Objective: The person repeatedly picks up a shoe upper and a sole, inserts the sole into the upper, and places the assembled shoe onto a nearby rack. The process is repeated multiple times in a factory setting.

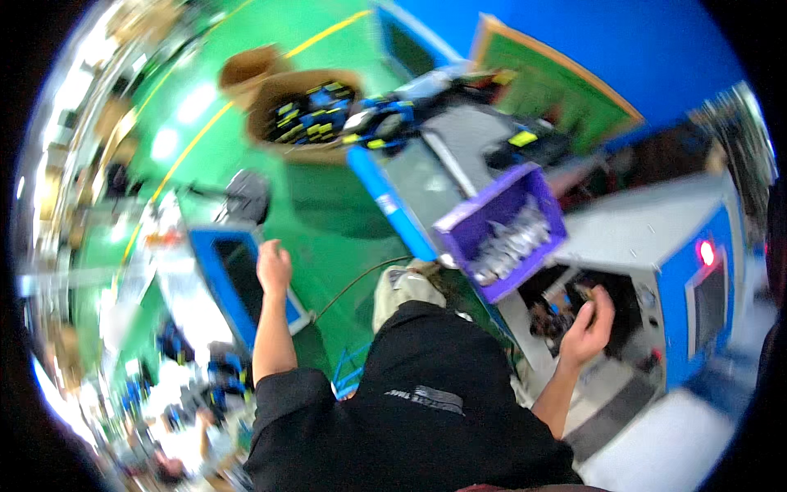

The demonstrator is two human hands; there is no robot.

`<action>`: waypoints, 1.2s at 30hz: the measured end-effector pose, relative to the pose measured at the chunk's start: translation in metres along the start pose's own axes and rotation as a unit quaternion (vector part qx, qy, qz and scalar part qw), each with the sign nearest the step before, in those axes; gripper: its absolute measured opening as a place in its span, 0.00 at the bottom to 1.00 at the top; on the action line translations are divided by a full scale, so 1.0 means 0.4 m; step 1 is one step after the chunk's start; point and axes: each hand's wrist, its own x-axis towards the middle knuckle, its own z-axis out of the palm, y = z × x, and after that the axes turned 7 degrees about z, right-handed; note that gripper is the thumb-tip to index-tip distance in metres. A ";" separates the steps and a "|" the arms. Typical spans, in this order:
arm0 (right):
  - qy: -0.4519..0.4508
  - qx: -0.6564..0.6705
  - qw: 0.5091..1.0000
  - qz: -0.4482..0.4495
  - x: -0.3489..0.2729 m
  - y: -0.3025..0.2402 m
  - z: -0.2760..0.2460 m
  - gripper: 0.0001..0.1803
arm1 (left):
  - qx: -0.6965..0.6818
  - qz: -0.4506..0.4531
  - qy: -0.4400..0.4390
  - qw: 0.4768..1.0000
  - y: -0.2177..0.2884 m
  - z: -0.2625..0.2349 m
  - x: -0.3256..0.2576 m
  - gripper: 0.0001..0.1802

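The right hand (586,328) is at the near right of the purple bin (496,198), in front of the dark opening of a white and blue machine (639,230); its fingers and thumb are curved toward each other, but blur hides whether they meet or pinch anything, so I cannot tell. The left hand (275,266), well to the left of the bin, is loosely curled, and whether it holds something small is also unclear. Brownish parts (551,320) lie in the opening, just on the near side of the bin, while a heap of silvery pieces (516,246) sits inside the bin itself. The step in hand seems to be a reach at the machine's opening; the next move probably calls for a steady right hand kept clear of the opening's edges. Beyond the bin to the left stands a cardboard box (303,153) of black, blue and yellow items; a red light (706,252) glows to the bin's right.
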 end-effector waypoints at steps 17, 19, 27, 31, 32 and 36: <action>0.324 -0.470 0.802 -0.176 0.223 0.261 -0.020 0.34 | -0.295 0.109 -0.311 0.897 1.482 0.928 0.592 0.46; 0.307 -0.472 0.810 -0.164 0.229 0.245 -0.017 0.35 | -0.318 0.108 -0.296 0.894 1.462 0.919 0.584 0.42; 0.303 -0.441 0.833 -0.143 0.236 0.216 -0.027 0.32 | -0.369 0.228 -0.150 0.889 1.271 0.614 0.564 0.37; 0.193 -0.327 0.925 0.006 0.211 0.071 -0.044 0.30 | -0.524 0.124 -0.245 0.806 1.141 0.290 0.440 0.37; 0.205 -0.254 0.945 -0.026 0.182 0.055 -0.038 0.30 | -0.562 0.106 -0.293 0.766 1.097 0.234 0.403 0.35; -0.015 0.258 0.955 0.147 -0.001 -0.049 0.085 0.63 | -0.710 0.012 -0.421 0.564 1.134 -0.001 0.170 0.50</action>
